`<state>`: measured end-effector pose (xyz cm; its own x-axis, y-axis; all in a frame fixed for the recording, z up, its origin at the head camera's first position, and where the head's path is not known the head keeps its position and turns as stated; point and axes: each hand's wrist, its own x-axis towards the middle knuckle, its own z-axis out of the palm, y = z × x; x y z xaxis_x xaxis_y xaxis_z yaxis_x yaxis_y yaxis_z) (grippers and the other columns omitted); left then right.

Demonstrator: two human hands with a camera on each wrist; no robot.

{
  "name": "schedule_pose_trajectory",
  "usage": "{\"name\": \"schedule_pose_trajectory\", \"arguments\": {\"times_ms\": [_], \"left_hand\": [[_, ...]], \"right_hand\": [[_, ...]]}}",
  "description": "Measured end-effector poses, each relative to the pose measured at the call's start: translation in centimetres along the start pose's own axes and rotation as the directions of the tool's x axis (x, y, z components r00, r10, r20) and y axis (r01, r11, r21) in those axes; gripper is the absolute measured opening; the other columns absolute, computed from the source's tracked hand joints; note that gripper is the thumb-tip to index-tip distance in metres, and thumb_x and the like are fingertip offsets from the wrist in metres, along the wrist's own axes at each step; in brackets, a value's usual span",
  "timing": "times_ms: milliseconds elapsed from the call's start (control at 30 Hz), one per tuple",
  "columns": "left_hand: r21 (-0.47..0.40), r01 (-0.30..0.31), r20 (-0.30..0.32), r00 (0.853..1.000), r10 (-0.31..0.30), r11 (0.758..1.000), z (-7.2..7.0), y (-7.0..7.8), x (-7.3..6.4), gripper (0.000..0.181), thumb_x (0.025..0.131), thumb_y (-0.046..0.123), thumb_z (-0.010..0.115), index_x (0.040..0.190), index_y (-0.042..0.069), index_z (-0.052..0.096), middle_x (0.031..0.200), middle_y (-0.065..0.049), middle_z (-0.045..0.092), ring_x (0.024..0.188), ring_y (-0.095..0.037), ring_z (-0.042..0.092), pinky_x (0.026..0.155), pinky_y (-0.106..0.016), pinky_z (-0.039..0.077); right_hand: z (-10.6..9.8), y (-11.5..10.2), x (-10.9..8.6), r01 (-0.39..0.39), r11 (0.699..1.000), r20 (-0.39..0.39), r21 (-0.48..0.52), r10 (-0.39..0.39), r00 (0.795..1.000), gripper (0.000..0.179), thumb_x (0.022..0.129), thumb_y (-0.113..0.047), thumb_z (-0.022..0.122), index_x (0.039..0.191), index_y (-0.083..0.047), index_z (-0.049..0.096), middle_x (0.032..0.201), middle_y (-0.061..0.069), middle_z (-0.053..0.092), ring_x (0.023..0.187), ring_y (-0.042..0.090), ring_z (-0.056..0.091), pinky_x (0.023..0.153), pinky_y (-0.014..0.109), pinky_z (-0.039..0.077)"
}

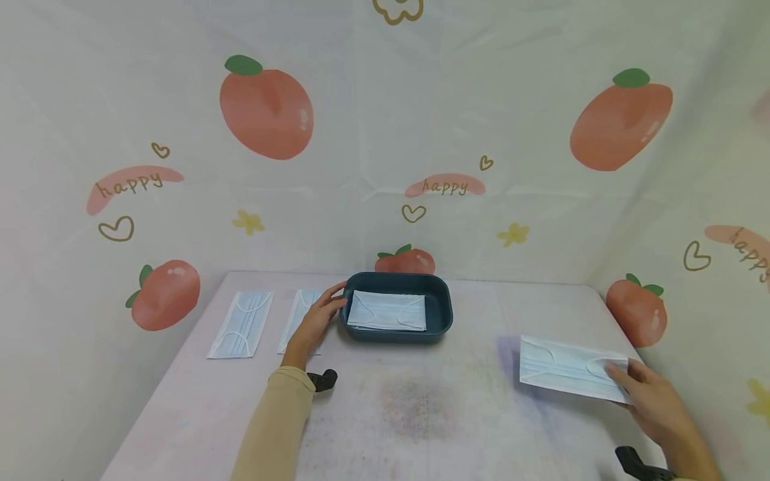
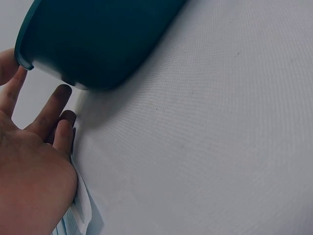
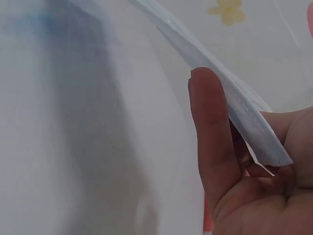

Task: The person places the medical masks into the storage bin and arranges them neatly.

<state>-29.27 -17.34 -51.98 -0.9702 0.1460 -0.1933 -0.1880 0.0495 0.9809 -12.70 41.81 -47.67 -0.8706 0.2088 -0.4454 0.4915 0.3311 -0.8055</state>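
Observation:
A dark teal tray (image 1: 445,308) stands toward the back of the table, with pale blue pleated face masks (image 1: 386,311) lying flat in it. At the tray's left side is my left hand (image 1: 315,327), its fingers fairly straight and touching the rim; the left wrist view shows the tray wall (image 2: 98,44) beside this hand (image 2: 36,161). Over the table's right side my right hand (image 1: 658,397) holds a face mask (image 1: 568,367) by its right end, thumb on top. In the right wrist view a finger (image 3: 210,117) lies along the underside of the mask (image 3: 249,117).
One face mask (image 1: 240,325) lies at the table's left. Another face mask (image 1: 296,327) lies partly under my left hand and forearm. A fruit-patterned white cloth (image 1: 361,133) hangs behind and beside the table (image 1: 373,427). Dark wrist camera mounts (image 1: 323,380) sit at both wrists.

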Motion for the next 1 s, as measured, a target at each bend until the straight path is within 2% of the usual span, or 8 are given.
{"name": "schedule_pose_trajectory", "arguments": {"times_ms": [67, 133, 200, 267, 533, 700, 900, 1000], "left_hand": [[0.002, 0.007, -0.004, 1.000, -0.007, 1.000, 0.0, 0.0, 0.0, 0.049, 0.104, 0.027, 0.054, 0.152, 0.032, 0.046, 0.162, -0.007, 0.039, 0.157, -0.026, 0.026, 0.133, -0.050, 0.010], [0.003, 0.011, -0.006, 1.000, -0.011, 1.000, 0.0, 0.0, -0.1, 0.049, 0.104, 0.027, 0.054, 0.152, 0.033, 0.046, 0.162, -0.006, 0.039, 0.157, -0.026, 0.026, 0.133, -0.050, 0.011], [0.005, 0.013, -0.007, 1.000, -0.013, 1.000, 0.0, 0.0, -0.1, 0.049, 0.104, 0.028, 0.054, 0.152, 0.033, 0.046, 0.162, -0.006, 0.040, 0.157, -0.025, 0.026, 0.133, -0.050, 0.011], [0.008, 0.013, -0.009, 1.000, -0.013, 1.000, 0.1, 0.0, -0.1, 0.049, 0.104, 0.028, 0.055, 0.151, 0.033, 0.046, 0.161, -0.006, 0.041, 0.156, -0.025, 0.027, 0.133, -0.049, 0.011], [0.018, 0.006, -0.007, 1.000, -0.006, 1.000, 0.0, -0.1, 0.1, 0.049, 0.104, 0.028, 0.055, 0.152, 0.033, 0.046, 0.162, -0.005, 0.041, 0.156, -0.025, 0.027, 0.133, -0.050, 0.012], [0.011, 0.010, -0.002, 1.000, -0.010, 1.000, 0.0, 0.0, 0.0, 0.049, 0.104, 0.027, 0.054, 0.153, 0.032, 0.045, 0.161, -0.008, 0.041, 0.156, -0.026, 0.026, 0.133, -0.051, 0.011], [0.005, 0.010, -0.011, 1.000, -0.010, 1.000, -0.1, 0.0, -0.1, 0.050, 0.104, 0.026, 0.055, 0.153, 0.031, 0.045, 0.159, -0.010, 0.043, 0.155, -0.027, 0.028, 0.132, -0.052, 0.011], [0.011, -0.006, 0.003, 1.000, 0.006, 1.000, 0.0, 0.1, 0.0, 0.051, 0.105, 0.026, 0.054, 0.154, 0.029, 0.043, 0.161, -0.011, 0.042, 0.155, -0.028, 0.028, 0.132, -0.053, 0.010]], "right_hand": [[0.3, -0.3, -0.2, 0.033, 0.999, 0.006, 0.011, -0.033, 0.999, 0.092, 0.105, -0.051, 0.047, 0.161, -0.003, -0.008, 0.158, 0.030, 0.026, 0.092, -0.003, 0.060, 0.086, 0.022, 0.062], [0.6, -0.7, -0.4, 0.063, 0.997, 0.018, 0.034, -0.064, 0.998, 0.091, 0.104, -0.050, 0.048, 0.162, -0.003, -0.005, 0.142, 0.015, 0.044, 0.092, -0.002, 0.060, 0.085, 0.020, 0.061], [0.8, -1.0, -0.6, 0.091, 0.994, 0.027, 0.057, -0.093, 0.995, 0.092, 0.104, -0.050, 0.050, 0.162, -0.003, -0.002, 0.127, -0.005, 0.051, 0.092, -0.003, 0.061, 0.085, 0.018, 0.061], [1.1, -1.4, -0.7, 0.113, 0.990, 0.035, 0.089, -0.117, 0.993, 0.092, 0.103, -0.049, 0.052, 0.163, -0.003, -0.001, 0.115, -0.019, 0.048, 0.092, -0.003, 0.062, 0.085, 0.017, 0.060], [2.4, -2.5, -0.9, 0.198, 0.943, 0.058, 0.267, -0.221, 0.974, 0.090, 0.105, -0.038, 0.053, 0.161, 0.002, -0.004, 0.108, -0.024, 0.054, 0.093, -0.003, 0.064, 0.082, 0.016, 0.060], [3.3, -2.8, -0.7, 0.241, 0.911, 0.056, 0.335, -0.275, 0.960, 0.087, 0.106, -0.034, 0.052, 0.160, 0.005, -0.003, 0.107, -0.024, 0.058, 0.094, -0.003, 0.065, 0.081, 0.017, 0.061], [4.5, -3.4, -0.4, 0.277, 0.896, 0.047, 0.346, -0.312, 0.949, 0.087, 0.106, -0.036, 0.052, 0.160, 0.005, -0.002, 0.114, -0.020, 0.054, 0.097, -0.005, 0.065, 0.083, 0.016, 0.060], [4.9, -3.9, -0.3, 0.296, 0.889, 0.042, 0.350, -0.331, 0.943, 0.087, 0.106, -0.037, 0.051, 0.160, 0.005, -0.003, 0.119, -0.016, 0.050, 0.099, -0.006, 0.064, 0.084, 0.016, 0.060]]}}
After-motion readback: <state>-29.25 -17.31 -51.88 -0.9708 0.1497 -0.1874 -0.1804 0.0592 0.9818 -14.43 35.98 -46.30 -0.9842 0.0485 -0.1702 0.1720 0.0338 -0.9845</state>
